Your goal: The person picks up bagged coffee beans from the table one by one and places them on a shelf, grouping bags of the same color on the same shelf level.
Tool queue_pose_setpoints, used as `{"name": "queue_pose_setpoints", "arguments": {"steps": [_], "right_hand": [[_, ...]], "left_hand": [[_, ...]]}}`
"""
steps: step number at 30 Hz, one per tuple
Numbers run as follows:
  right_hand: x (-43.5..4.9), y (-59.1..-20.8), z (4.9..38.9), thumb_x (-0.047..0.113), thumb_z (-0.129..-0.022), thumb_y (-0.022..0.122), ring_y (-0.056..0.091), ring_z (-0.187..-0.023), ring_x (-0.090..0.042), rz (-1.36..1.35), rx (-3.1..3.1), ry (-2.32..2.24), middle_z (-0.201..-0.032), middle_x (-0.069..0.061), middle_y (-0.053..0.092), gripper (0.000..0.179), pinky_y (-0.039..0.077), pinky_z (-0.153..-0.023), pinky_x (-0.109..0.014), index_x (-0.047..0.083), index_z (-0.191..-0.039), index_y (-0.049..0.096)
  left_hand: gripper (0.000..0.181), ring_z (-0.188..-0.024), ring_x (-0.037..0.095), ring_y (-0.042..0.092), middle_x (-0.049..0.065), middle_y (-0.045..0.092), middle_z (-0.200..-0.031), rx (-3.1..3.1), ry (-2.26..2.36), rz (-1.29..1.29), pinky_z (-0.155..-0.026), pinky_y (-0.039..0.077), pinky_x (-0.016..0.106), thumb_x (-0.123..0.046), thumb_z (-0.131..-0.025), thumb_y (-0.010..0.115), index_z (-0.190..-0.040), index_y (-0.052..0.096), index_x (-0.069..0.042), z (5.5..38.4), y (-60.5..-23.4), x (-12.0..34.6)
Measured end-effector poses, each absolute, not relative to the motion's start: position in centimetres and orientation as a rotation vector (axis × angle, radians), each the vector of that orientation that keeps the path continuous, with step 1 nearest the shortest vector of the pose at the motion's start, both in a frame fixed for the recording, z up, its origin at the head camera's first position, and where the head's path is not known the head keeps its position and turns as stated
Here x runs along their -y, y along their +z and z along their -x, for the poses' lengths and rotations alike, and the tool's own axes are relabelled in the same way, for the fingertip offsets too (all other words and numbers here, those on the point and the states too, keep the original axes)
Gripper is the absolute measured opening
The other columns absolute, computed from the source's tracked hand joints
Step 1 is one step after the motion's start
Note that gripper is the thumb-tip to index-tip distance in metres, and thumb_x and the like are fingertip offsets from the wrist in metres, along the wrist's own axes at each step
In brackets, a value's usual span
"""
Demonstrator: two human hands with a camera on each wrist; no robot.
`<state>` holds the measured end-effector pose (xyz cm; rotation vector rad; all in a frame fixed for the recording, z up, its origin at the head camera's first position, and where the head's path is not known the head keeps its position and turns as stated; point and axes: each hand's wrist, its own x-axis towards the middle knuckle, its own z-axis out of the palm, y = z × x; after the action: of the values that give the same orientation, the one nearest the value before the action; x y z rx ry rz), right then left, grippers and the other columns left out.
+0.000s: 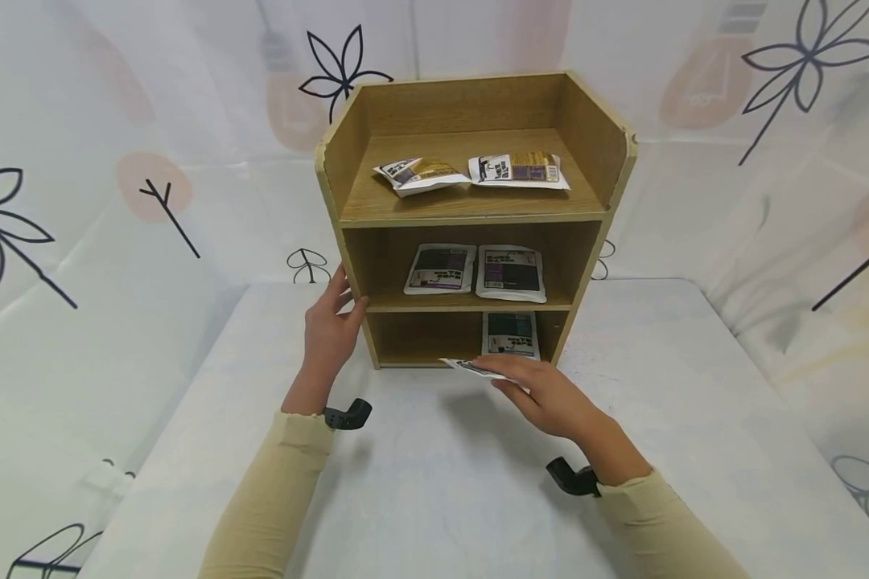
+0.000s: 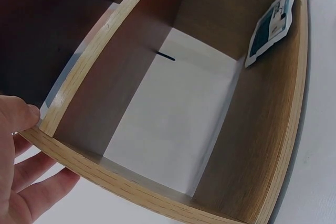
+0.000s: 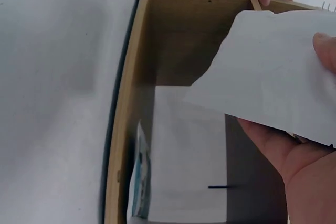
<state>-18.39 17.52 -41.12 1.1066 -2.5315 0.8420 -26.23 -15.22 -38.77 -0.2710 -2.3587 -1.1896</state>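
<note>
A small three-tier wooden shelf (image 1: 471,219) stands upright on the table. My left hand (image 1: 331,330) grips its left side panel, thumb on the front edge and fingers around the outer side. In my right hand (image 1: 550,398) is a flat white pouch (image 3: 262,72), pinched between thumb and fingers, low in front of the bottom tier. That tier holds one white pouch with a dark teal label (image 1: 510,331) at its right end. On the middle tier lie two purple-and-black labelled pouches (image 1: 442,269) side by side.
Two gold-and-purple pouches (image 1: 519,169) lie on the top tier between raised side walls. A white cloth with printed flowers (image 1: 340,72) hangs behind the shelf. The white tabletop (image 1: 434,498) stretches in front and to both sides.
</note>
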Motion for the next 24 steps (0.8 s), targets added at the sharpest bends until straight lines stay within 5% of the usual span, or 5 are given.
{"name": "queue_pose_setpoints", "arguments": {"steps": [24], "right_hand": [[-15.4,-41.6,20.3,0.009,-0.094,0.058,0.059,-0.121,-0.028,-1.055,2.569,0.732,-0.139,-0.004,0.056,0.046,0.053,-0.094,-0.050,0.025,-0.137,0.055]], "left_hand": [[0.071,-0.120,0.027,0.062,0.008,0.056,-0.140,2.366,-1.169,0.251,-0.086,0.059,0.040,-0.021,-0.095,0.061,-0.150,0.023,-0.044,26.3,-39.0,15.2]]}}
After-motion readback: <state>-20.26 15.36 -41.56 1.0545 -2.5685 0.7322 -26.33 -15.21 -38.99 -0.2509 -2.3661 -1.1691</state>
